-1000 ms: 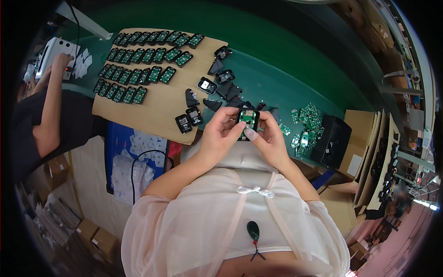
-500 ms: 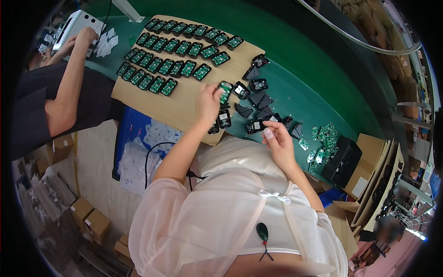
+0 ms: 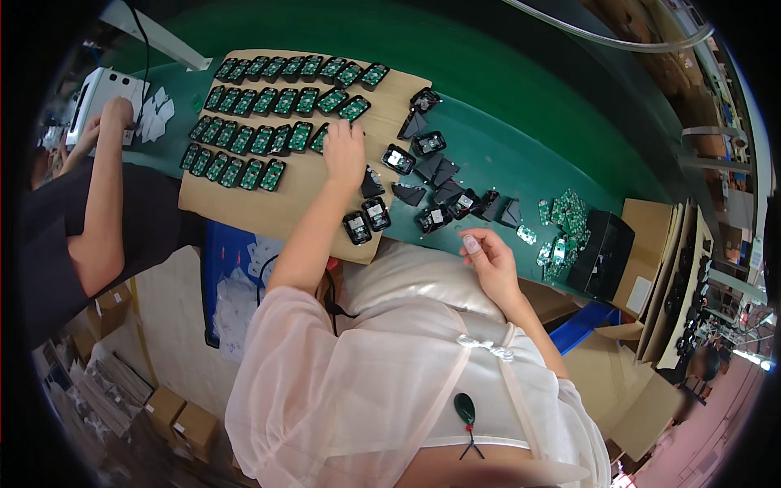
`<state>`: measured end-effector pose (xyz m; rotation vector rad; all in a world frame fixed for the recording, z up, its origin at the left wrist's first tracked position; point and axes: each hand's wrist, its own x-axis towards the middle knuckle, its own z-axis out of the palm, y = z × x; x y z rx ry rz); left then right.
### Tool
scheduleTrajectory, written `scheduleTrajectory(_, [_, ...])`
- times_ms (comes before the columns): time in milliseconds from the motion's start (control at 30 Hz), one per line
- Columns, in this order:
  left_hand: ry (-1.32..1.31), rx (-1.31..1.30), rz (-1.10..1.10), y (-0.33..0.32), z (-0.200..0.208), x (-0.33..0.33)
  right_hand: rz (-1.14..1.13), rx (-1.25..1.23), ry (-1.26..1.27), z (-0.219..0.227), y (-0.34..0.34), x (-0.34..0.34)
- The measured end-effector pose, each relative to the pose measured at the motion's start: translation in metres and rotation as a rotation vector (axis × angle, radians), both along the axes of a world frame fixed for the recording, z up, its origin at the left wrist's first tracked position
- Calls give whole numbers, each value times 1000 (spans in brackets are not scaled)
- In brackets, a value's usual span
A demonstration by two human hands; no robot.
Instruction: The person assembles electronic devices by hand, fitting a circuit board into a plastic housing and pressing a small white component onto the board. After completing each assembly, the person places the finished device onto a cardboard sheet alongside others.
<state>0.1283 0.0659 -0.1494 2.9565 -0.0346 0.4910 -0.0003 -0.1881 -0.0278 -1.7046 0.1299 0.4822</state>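
Observation:
My left hand [image 3: 345, 155] reaches over the brown cardboard sheet [image 3: 236, 205], fingers closed at the right end of the third row. The black housing with a green circuit board under its fingertips is mostly hidden by the hand. Beside it, rows of similar filled housings [image 3: 263, 101] cover the sheet. Nearer me, two black housings [image 3: 376, 214] without green boards lie at the sheet's edge. My right hand [image 3: 490, 259] hovers at the near table edge, loosely curled, thumb apart from the fingers, with nothing visible in it. A black housing [image 3: 434, 218] lies just beyond it.
Loose black housings and wedge-shaped parts [image 3: 440, 169] lie on the green table [image 3: 496, 154]. A heap of green circuit boards [image 3: 567, 224] sits by a black box [image 3: 604, 252] at right. At left, a co-worker's arm [image 3: 103, 199] reaches to a white device [image 3: 98, 102].
My left hand has carried the housing with its green board left and away from me, onto the end of a row. My right hand has stayed near the table edge. The view has shifted slightly.

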Motion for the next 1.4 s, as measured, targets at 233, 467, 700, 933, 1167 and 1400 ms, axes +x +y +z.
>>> scheduleTrajectory(233, [361,-98,-14,-39,-5,-7,-23,15,26,-3,-8,-4])
scheduleTrajectory(467, [84,-452,-12,-42,-5,-18,-47,-20,-98,-8,-18,-5])
scheduleTrajectory(700, [610,-1293,-256,-91,71,-76,-5,-600,-751,22,-22,18])
scheduleTrajectory(933, [946,-1676,-304,-124,98,-102,36,-538,-883,21,-35,14])
scheduleTrajectory(1167, [1274,-1563,-108,-121,113,-98,114,-241,-726,18,-88,1])
scheduleTrajectory(1400, [1209,-1749,-83,-138,99,-105,-569,-973,-163,-105,-186,44])
